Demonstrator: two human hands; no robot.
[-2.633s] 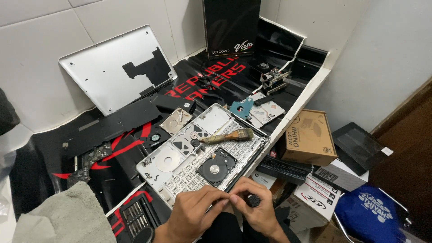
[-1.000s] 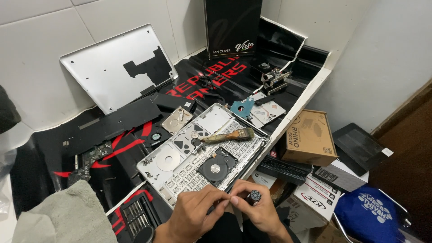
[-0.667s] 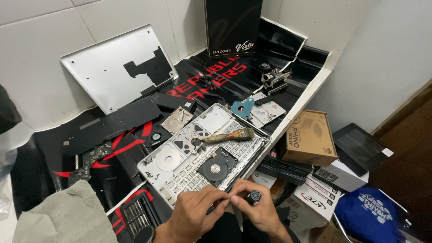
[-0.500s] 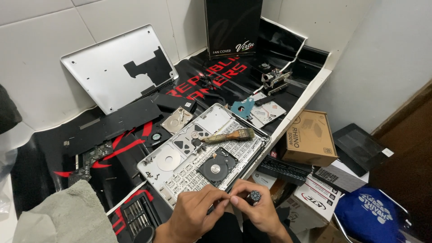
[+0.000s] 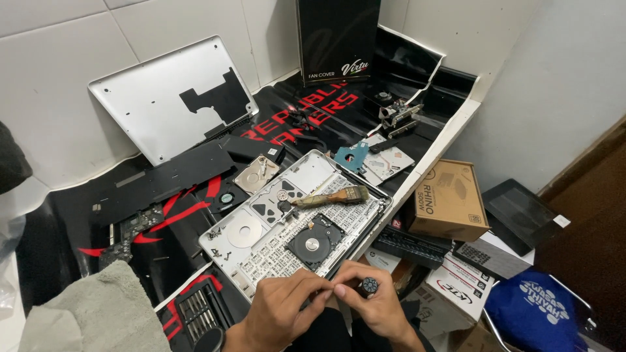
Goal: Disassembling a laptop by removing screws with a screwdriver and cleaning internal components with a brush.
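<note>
Broadly, the work surface was a black desk mat with red lettering (image 5: 306,120), laid against a white tiled wall (image 5: 59,78) and curling up at its far right corner. At the near left lay a grey-green folded cloth (image 5: 98,313), and just right of it a black tray of screwdriver bits (image 5: 192,313). Farther back a silver metal laptop bottom cover (image 5: 163,98) leaned on the tiles, with a long black plastic strip (image 5: 163,182) lying before it. In the middle sat the opened silver laptop chassis (image 5: 261,251), its round disc drive (image 5: 313,242) exposed and a worn wooden-handled brush (image 5: 329,197) lying across its far half. A tall black printed box (image 5: 336,39) stood against the wall behind. To the right, off the mat, were a brown cardboard box (image 5: 450,199), a dark flat tablet (image 5: 518,215) and a blue cloth bag (image 5: 538,313).

At the near edge of the chassis, the left hand (image 5: 280,313) pinched its fingertips together on something too small to make out. The right hand (image 5: 375,306) was closed around a small black screwdriver with a ridged round cap (image 5: 370,285), held just beside the left fingertips.

Against the picture half a second before, both hands sat in nearly the same spot; nothing on the mat had shifted.
</note>
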